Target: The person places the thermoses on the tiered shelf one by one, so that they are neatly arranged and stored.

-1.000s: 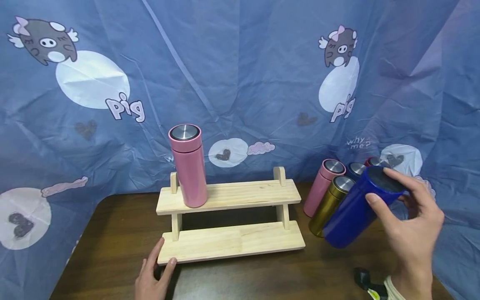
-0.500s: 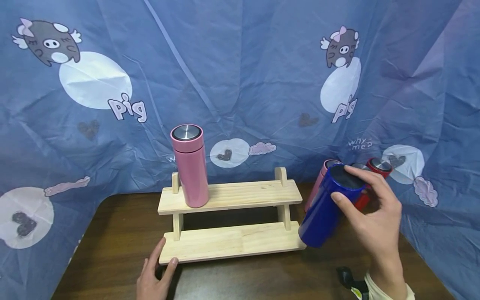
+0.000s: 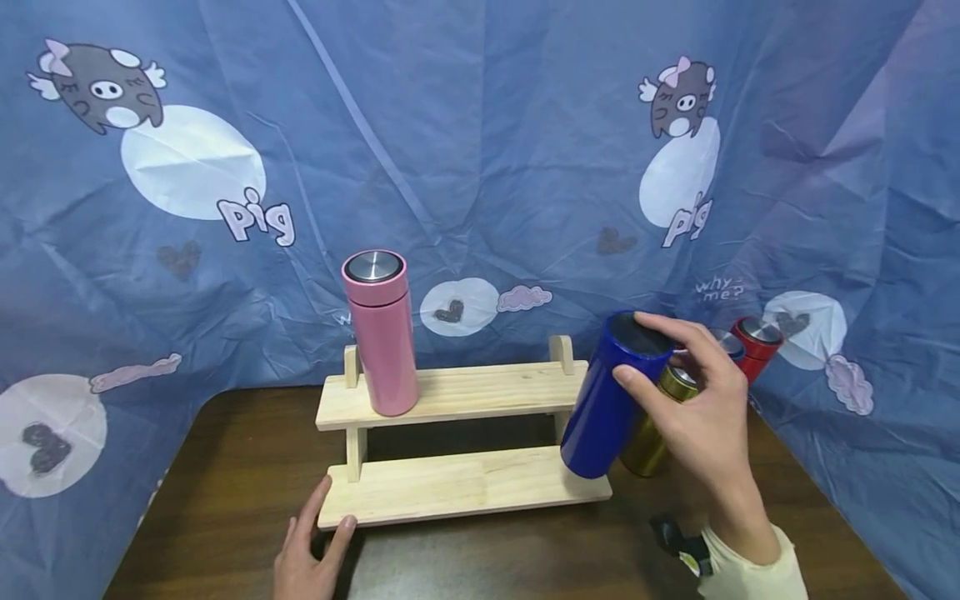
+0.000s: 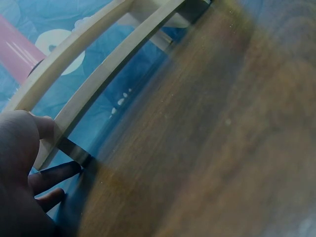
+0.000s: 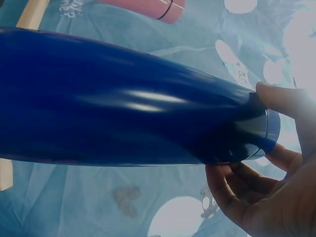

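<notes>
My right hand (image 3: 701, 408) grips a glossy blue thermos bottle (image 3: 600, 412) near its dark-topped upper end. The bottle leans, its base over the right end of the lower shelf (image 3: 465, 483); whether it touches the wood I cannot tell. Thumb and fingers of my left hand (image 3: 303, 558) hold the left front corner of that two-tier wooden rack. The left wrist view shows the same left hand (image 4: 24, 158) at the shelf's end. A pink thermos (image 3: 384, 350) stands upright on the left of the upper shelf (image 3: 480, 390). In the right wrist view the blue thermos (image 5: 123, 103) fills the middle.
Behind my right hand stand a gold thermos (image 3: 643, 450), a red one (image 3: 756, 354) and a dark blue one (image 3: 729, 343), all partly covered. The rack rests on a dark brown table (image 3: 480, 558). A blue printed curtain (image 3: 525, 167) hangs right behind the table.
My right hand has carried the blue thermos leftward, from beside the other bottles to over the lower shelf's right end, and it tilts less. My left hand stays on the rack's corner.
</notes>
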### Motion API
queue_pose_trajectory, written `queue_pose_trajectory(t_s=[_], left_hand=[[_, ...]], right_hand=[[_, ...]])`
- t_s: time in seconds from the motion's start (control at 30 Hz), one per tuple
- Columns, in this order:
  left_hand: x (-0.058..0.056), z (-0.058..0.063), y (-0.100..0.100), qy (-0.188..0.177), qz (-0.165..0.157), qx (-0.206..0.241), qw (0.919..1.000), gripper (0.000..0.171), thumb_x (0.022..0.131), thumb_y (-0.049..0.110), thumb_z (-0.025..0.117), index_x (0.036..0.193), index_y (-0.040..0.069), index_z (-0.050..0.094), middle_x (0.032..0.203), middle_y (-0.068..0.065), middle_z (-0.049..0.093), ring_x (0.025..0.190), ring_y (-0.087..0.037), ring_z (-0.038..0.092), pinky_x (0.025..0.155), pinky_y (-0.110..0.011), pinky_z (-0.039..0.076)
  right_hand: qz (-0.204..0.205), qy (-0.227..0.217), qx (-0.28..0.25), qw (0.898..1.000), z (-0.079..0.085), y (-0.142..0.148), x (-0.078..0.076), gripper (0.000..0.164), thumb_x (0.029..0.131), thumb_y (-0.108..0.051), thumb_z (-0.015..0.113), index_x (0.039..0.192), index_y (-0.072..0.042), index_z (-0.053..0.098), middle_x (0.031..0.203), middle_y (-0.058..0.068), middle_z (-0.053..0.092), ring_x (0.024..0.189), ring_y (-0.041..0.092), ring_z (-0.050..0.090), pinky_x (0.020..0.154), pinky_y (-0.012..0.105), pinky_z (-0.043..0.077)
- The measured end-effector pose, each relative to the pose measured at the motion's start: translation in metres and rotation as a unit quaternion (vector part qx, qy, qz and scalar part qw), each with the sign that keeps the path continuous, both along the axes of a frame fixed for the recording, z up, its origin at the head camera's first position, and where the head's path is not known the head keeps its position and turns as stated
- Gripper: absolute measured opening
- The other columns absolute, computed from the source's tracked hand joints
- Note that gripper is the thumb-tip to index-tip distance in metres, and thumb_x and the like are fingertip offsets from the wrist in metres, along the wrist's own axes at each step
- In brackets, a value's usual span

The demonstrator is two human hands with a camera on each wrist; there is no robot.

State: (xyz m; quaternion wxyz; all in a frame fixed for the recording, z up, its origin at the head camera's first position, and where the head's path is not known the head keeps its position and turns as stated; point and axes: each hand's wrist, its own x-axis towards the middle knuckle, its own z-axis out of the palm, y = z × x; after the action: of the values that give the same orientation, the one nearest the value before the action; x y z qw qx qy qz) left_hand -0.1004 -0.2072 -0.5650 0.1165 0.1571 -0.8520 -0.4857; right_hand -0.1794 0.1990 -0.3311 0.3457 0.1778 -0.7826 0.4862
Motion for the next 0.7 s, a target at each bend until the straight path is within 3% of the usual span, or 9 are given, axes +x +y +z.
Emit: queue_pose_trajectory(t_s=[0.27, 0.53, 0.7], left_hand=[[0.0, 0.0, -0.001, -0.008, -0.01, -0.001, 0.9999, 0.072, 0.108, 0.035, 0.074, 0.17, 0.013, 0.044, 0.162, -0.027, 0.052, 0.15, -0.053, 0.049, 0.136, -0.069, 0.015], [0.0, -0.001, -0.001, -0.01, -0.006, -0.007, 0.9999, 0.071, 0.108, 0.036, 0.074, 0.169, 0.015, 0.045, 0.155, -0.031, 0.058, 0.146, -0.055, 0.053, 0.135, -0.07, 0.017], [-0.001, -0.003, 0.0, 0.004, -0.003, -0.011, 0.9999, 0.07, 0.108, 0.034, 0.075, 0.169, 0.014, 0.046, 0.156, -0.03, 0.058, 0.145, -0.056, 0.054, 0.135, -0.071, 0.018]], right_hand=[[0.014, -0.014, 0.011, 1.0, 0.006, -0.015, -0.012, 0.058, 0.088, 0.002, 0.092, 0.141, -0.016, 0.077, 0.129, 0.006, 0.075, 0.11, 0.011, 0.071, 0.093, 0.014, 0.059], [0.059, -0.007, -0.015, 0.998, 0.014, -0.032, -0.026, 0.055, 0.089, -0.001, 0.091, 0.14, -0.015, 0.077, 0.123, 0.006, 0.074, 0.109, 0.018, 0.073, 0.096, 0.018, 0.061], [0.063, -0.002, -0.01, 0.998, 0.017, -0.04, -0.035, 0.054, 0.09, -0.005, 0.092, 0.141, -0.015, 0.077, 0.126, 0.006, 0.074, 0.114, 0.018, 0.07, 0.097, 0.02, 0.06]])
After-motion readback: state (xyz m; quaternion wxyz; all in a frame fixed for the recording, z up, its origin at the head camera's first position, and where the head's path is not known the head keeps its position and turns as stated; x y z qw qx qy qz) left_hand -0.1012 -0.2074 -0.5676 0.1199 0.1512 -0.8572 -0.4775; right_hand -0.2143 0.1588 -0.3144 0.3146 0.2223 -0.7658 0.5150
